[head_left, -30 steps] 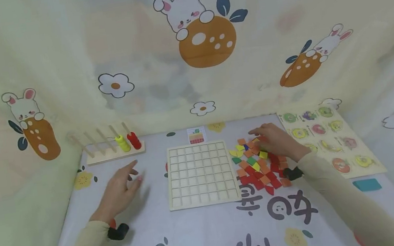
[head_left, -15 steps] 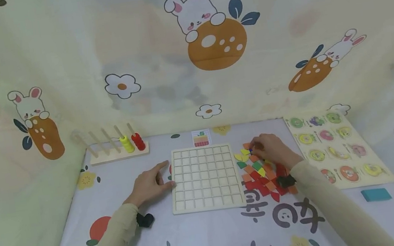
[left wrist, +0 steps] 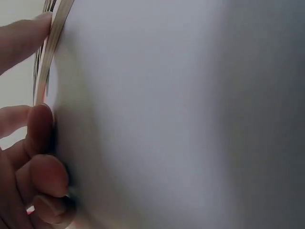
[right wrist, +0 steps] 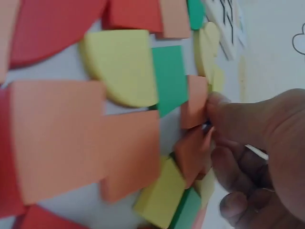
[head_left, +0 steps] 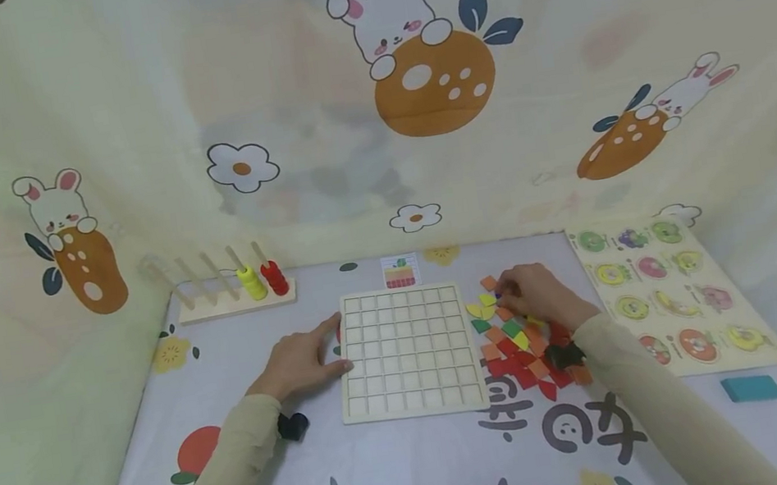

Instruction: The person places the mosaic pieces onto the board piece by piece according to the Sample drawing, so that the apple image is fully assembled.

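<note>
A pale wooden grid board (head_left: pixel 407 352) lies mid-table. My left hand (head_left: pixel 298 361) touches its left edge with thumb and forefinger spread apart; in the left wrist view the board's side (left wrist: pixel 50 62) shows at the fingertips, with the other fingers loosely bent. On the board's right is a loose heap of red, orange, yellow and green tiles (head_left: pixel 516 357). My right hand (head_left: pixel 533 292) reaches into the heap's far side, thumb and fingers pinched together at a small blue tile (right wrist: pixel 208 125), mostly hidden by them. Orange tiles (right wrist: pixel 193 152) lie right beside those fingertips.
Behind the board lies a small picture card (head_left: pixel 401 271). A peg stand (head_left: pixel 236 301) with yellow and red beads stands at the back left. A fruit picture board (head_left: pixel 672 294) lies at the right, with a teal block (head_left: pixel 752 388) in front of it.
My left hand has moved right and come to the board's left edge. My right hand has lowered into the tiles, its fingers drawing together at the blue tile. The head view has shifted slightly.
</note>
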Demonstrator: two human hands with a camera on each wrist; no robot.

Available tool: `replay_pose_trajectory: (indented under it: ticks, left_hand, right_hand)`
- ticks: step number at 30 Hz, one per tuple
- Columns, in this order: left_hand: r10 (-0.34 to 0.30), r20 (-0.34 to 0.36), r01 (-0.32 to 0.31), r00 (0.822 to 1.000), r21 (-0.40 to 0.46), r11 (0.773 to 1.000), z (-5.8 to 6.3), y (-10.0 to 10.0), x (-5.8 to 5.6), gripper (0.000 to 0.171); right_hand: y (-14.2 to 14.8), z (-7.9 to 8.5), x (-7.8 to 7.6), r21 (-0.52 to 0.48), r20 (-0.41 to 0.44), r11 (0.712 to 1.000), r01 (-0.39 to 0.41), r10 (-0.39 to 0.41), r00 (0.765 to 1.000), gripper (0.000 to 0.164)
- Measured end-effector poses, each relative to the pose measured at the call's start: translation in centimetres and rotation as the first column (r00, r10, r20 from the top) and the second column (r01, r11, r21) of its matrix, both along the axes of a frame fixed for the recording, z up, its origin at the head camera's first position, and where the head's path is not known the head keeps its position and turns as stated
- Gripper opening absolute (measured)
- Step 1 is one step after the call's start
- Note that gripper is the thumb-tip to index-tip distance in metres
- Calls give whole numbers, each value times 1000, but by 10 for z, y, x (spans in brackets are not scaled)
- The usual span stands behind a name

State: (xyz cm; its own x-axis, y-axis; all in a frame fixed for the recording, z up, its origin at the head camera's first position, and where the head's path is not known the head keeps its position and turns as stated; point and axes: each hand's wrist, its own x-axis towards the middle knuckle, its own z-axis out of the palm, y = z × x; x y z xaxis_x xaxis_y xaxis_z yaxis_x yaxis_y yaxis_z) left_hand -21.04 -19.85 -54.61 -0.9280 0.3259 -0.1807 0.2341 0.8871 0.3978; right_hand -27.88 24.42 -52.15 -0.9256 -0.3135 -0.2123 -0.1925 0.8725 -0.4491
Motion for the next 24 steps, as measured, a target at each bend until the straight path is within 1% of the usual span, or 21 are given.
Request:
replay_pose_trajectory:
  ticks: [3,7,9,12,16,21,24]
  left_hand:
    - [-31,3,31,1000,-34,999,0,2,0,89]
    - [-43,6,44,999,-32,999,-1,4,-1,88]
    - [-37,4,37,999,-29,999,-3,4,0,87]
    - [-18,-2,18,1000,-29,999,-4,3,1,87]
    - [13,-1,-13,1000,-17,1000,-4,0,2,87]
    - [23,0,-23,1000,16,1000,-2,-2,2,86]
    - [19,4,-19,1000,27,999,1,-3,2,87]
  right_hand:
    - [0,2,-1,-5,21,1000,2,-2,1000,23]
    - [4,4,1,-37,42,999,37,-35,998,22]
    - [6,4,2,-51,43,997,57,-54,998,22]
    - [10,4,3,-79,26,995,66,-64,998,23]
    - [10,5,5,-148,6,985,89,-89,996,27]
    - [1,3,7,-243,-47,960,139,-155,987,30]
    - [-11,2,9,-334,-55,925,184,-214,975,34]
